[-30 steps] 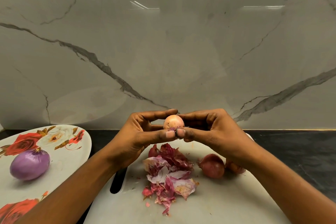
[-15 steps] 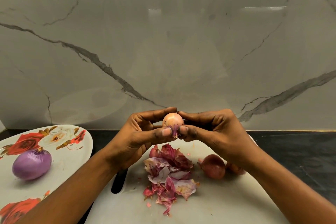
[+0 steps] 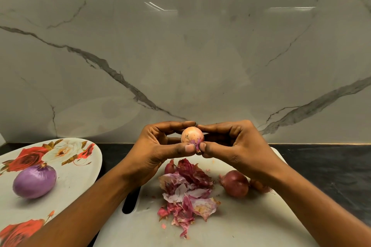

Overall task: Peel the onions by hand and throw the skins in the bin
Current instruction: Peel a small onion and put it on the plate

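A small pale orange onion (image 3: 192,134) is held above the white cutting board (image 3: 230,224) between both hands. My left hand (image 3: 158,150) grips it from the left, thumb and forefinger curled round it. My right hand (image 3: 234,146) holds it from the right, and both thumbs pinch a strip of purple skin (image 3: 196,145) hanging off its lower side. A heap of red and purple skins (image 3: 186,188) lies on the board below. One unpeeled red onion (image 3: 234,183) sits to the heap's right, another (image 3: 259,185) is partly hidden behind my right wrist.
A flowered white tray (image 3: 80,170) at the left carries a peeled purple onion (image 3: 34,181). The board lies on a dark counter (image 3: 325,168) against a marble wall. No bin is in view.
The purple skin strip at the onion's lower side has been pulled further loose between the thumbs. The hands stay in place over the board.
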Available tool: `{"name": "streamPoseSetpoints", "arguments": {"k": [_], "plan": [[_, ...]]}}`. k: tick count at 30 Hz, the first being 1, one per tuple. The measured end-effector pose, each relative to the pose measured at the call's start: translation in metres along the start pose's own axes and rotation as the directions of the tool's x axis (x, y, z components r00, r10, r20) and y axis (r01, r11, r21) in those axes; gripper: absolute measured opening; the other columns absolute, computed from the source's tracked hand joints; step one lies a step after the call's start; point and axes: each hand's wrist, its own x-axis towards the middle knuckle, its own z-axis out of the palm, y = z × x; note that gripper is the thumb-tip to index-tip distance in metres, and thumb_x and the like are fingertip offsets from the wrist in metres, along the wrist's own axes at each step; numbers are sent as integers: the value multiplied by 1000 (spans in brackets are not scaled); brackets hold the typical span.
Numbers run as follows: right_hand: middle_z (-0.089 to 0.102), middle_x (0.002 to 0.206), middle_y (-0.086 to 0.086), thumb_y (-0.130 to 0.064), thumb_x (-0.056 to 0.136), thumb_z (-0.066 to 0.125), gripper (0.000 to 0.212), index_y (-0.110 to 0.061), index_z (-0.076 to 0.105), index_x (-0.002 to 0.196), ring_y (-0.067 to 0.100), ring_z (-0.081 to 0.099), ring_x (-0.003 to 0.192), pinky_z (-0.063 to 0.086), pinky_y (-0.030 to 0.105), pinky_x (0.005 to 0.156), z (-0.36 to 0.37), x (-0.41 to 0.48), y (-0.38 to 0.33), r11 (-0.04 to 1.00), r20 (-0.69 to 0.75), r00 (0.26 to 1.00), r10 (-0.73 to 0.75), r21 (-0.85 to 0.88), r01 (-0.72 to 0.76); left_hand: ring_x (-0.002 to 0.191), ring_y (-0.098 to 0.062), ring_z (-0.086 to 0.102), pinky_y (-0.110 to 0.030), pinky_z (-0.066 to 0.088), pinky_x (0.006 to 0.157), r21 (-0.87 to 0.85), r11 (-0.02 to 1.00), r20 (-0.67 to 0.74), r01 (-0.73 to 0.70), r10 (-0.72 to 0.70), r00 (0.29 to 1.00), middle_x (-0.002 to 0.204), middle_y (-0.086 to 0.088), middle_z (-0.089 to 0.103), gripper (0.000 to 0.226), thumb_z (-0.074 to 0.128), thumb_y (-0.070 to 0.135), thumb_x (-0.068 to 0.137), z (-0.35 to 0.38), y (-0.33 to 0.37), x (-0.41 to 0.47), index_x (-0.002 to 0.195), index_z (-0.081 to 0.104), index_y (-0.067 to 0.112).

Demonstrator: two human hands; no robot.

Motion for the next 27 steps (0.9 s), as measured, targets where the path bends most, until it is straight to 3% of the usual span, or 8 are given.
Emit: {"name": "streamPoseSetpoints", "arguments": {"k": [6,12,15,20,23,27], "plan": [[82,96,-5,0,91,73,42,-35,75,113,17,80,85,66,32,80,1,1,-1,997,-74,996,-43,-63,38,115,-36,72,-41,64,87,-11,1000,23,-1,1,1000,125,-9,75,64,102,35,56,0,0,1,115,81,25],[82,102,0,-6,92,76,31,-17,77,121,18,80,91,65,31,81,-2,2,-2,1000,-20,1000,15,16,-15,109,-35,75,-37,64,83,8,1000,-16,-12,12,1000,122,-10,76,55,97,23,60,-2,1,1,112,81,23],[82,103,-2,-13,86,83,38,-16,76,123,15,80,92,65,33,84,-1,0,-1,1000,-17,1000,20,-8,-20,105,-34,76,-36,64,80,46,999,-39,-15,17,999,118,-8,77,51,86,8,64,-1,-1,1,113,78,17],[82,105,-6,-10,85,84,37,-19,77,120,11,79,96,64,30,84,-1,-2,1,999,-19,1000,-14,-31,14,104,-32,77,-35,64,80,62,998,-34,-21,23,999,116,-6,77,53,84,2,65,0,-2,1,115,75,13],[82,102,-6,-7,87,80,34,-24,78,116,13,79,92,64,28,81,-2,-1,-1,999,-32,999,-30,-40,28,104,-33,76,-35,64,80,51,999,-13,-16,17,1000,118,-8,77,52,90,-5,65,0,-2,1,110,79,16],[82,97,-3,-1,93,71,35,-31,78,108,20,80,86,66,32,78,-2,1,0,998,-63,997,-34,-45,32,104,-34,76,-34,64,79,17,1000,-7,-19,19,1000,118,-7,77,45,81,-4,69,0,-2,0,104,83,25]]}}
